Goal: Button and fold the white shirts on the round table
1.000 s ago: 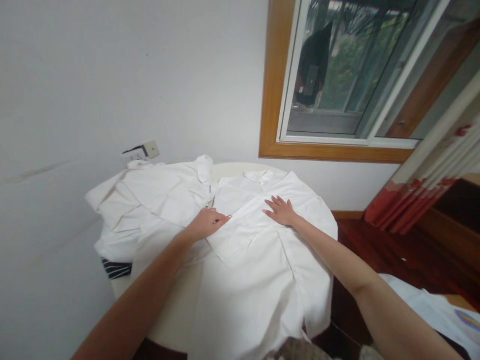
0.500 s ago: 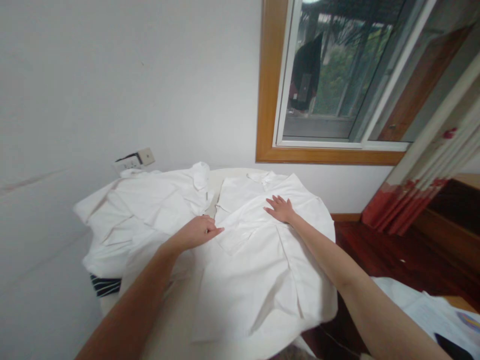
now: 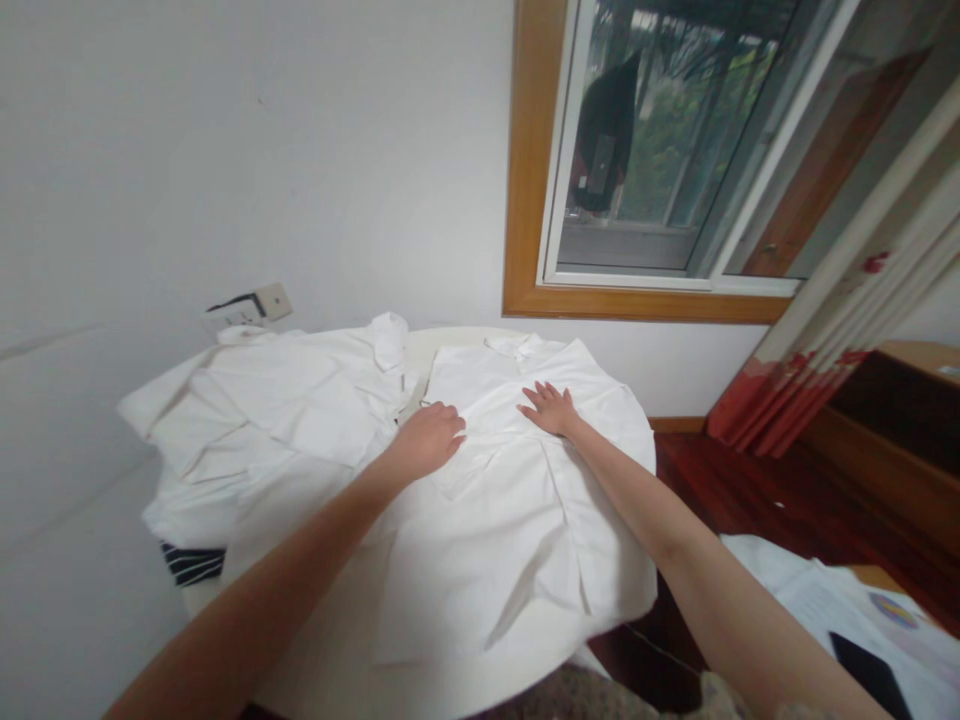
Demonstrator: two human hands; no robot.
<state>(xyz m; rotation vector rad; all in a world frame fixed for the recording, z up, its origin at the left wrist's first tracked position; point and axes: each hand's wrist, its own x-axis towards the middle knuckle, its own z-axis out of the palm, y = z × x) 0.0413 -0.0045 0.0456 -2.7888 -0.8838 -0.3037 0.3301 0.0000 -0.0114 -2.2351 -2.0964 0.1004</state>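
Observation:
A white shirt (image 3: 480, 560) lies spread on a round, pale table, its collar toward the wall and creases running down its lower right part. My right hand (image 3: 551, 408) rests flat on the upper part of the shirt, fingers spread. Against the shirt's upper left edge lies my left hand (image 3: 431, 440), back up, fingers bent slightly down onto the cloth; its palm side is hidden and no cloth shows gripped in it. Left of that hand is a heap of white garments (image 3: 277, 400).
The table (image 3: 315, 660) stands against a wall with a socket (image 3: 247, 305). A striped dark cloth (image 3: 191, 563) pokes out under the heap. A window (image 3: 645, 150) and a curtain (image 3: 810, 370) are beyond. At lower right, a dark phone-like slab (image 3: 870, 675) lies on a white covering.
My left hand has moved right and slightly away from me over the shirt, its fingers less pinched. My right hand stays on the same part of the shirt. The view has shifted slightly.

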